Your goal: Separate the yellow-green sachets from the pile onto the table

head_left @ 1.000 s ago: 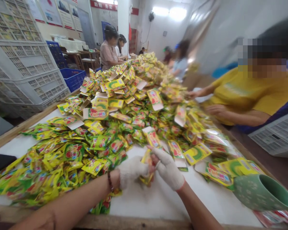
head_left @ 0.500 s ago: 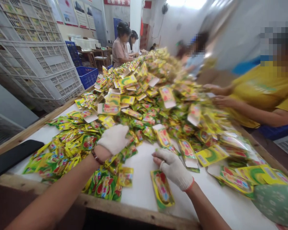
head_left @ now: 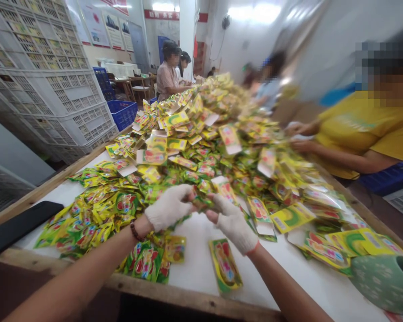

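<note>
In fingerless white gloves, my left hand (head_left: 169, 208) and my right hand (head_left: 234, 222) meet over the white tabletop. Between their fingertips are small green packets (head_left: 201, 202), blurred, so how many cannot be made out. A yellow-green carton (head_left: 225, 264) with red fruit pictures lies flat below my right hand. Under and beside my left forearm spreads a heap of small green and yellow packets (head_left: 97, 214). One yellow packet (head_left: 175, 248) lies by the heap's right edge. Open-flapped cartons (head_left: 262, 214) lie to the right of my right hand.
A large mound of cartons and packets (head_left: 201, 134) fills the table's far part. A black phone (head_left: 23, 227) lies at left, a green flowered pot (head_left: 383, 281) at right. White crates (head_left: 63, 89) are stacked at left. A person in yellow (head_left: 366, 134) works at the right side.
My left hand has moved right from the packet heap, and my right hand has risen from above the flat carton. They now come together with packets between them.
</note>
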Action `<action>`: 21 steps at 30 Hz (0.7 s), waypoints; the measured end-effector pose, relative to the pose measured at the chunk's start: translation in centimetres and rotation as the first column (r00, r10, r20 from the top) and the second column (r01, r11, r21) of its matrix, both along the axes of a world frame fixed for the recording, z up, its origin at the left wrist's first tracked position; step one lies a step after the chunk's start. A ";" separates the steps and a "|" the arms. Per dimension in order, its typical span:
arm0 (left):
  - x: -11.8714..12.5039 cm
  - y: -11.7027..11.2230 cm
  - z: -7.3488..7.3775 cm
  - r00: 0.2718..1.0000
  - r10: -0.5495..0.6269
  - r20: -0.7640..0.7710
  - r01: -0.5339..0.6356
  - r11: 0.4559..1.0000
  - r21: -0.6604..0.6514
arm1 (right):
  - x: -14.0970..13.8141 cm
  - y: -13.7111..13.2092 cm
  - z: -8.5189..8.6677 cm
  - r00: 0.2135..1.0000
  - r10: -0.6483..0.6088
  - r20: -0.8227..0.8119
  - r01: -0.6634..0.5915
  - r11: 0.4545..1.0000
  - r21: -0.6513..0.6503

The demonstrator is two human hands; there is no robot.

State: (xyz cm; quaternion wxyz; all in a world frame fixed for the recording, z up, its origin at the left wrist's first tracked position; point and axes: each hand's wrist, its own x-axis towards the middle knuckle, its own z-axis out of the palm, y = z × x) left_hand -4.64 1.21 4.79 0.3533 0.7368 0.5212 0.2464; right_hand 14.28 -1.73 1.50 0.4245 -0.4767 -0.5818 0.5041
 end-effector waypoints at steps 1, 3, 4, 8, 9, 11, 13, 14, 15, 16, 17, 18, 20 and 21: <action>0.2 0.1 -0.1 1.000 -0.011 0.029 0.012 1.000 -0.010 | -0.3 0.4 0.2 0.999 -0.007 -0.048 0.006 1.000 -0.031; 0.1 1.0 -0.1 0.999 -0.014 -0.035 0.017 0.997 0.074 | -0.4 1.0 0.4 0.989 -0.077 -0.129 0.066 0.994 -0.088; -0.3 1.7 -0.1 0.993 -0.006 -0.121 0.025 0.987 0.156 | -0.3 1.2 0.4 0.981 -0.118 -0.156 0.100 0.988 -0.116; -2.2 4.3 -0.1 0.877 0.017 -0.480 0.183 0.912 0.367 | 1.2 1.2 -0.1 0.985 -0.166 -0.055 0.159 0.981 -0.111; -2.4 4.6 -0.3 0.858 -0.010 -0.514 0.226 0.906 0.359 | 1.6 1.1 -0.2 0.985 -0.171 0.001 0.170 0.984 -0.053; -2.0 4.7 -0.9 0.828 -0.071 -0.556 0.303 0.891 0.339 | 2.0 0.9 -0.4 0.979 -0.185 0.084 0.178 0.981 0.082; -1.2 4.6 -1.6 0.797 -0.105 -0.595 0.361 0.872 0.330 | 2.0 0.9 -0.6 0.978 -0.176 0.115 0.160 0.978 0.132; -0.7 4.5 -1.8 0.786 -0.108 -0.608 0.375 0.866 0.331 | 2.0 0.8 -0.7 0.980 -0.162 0.117 0.150 0.983 0.111; -0.4 4.5 -1.8 0.780 -0.103 -0.617 0.380 0.862 0.336 | 1.9 0.8 -0.8 0.983 -0.144 0.112 0.137 0.988 0.070; -0.2 4.5 -1.7 0.778 -0.094 -0.621 0.379 0.859 0.344 | 1.8 0.8 -0.9 0.987 -0.121 0.105 0.120 0.993 0.023; -0.2 4.6 -1.3 0.780 -0.083 -0.620 0.374 0.856 0.356 | 1.8 0.7 -0.9 0.990 -0.097 0.099 0.099 0.995 -0.016; -0.2 4.6 -0.9 0.782 -0.069 -0.619 0.369 0.852 0.372 | 1.7 0.6 -0.9 0.992 -0.081 0.100 0.084 0.996 -0.031; -0.2 4.5 0.2 0.820 -0.030 -0.572 0.330 0.841 0.429 | 1.8 0.4 -0.6 0.989 -0.074 0.127 0.069 0.997 0.045; -0.1 4.4 0.7 0.857 -0.009 -0.516 0.287 0.839 0.462 | 1.8 0.3 -0.4 0.986 -0.091 0.139 0.073 0.989 0.127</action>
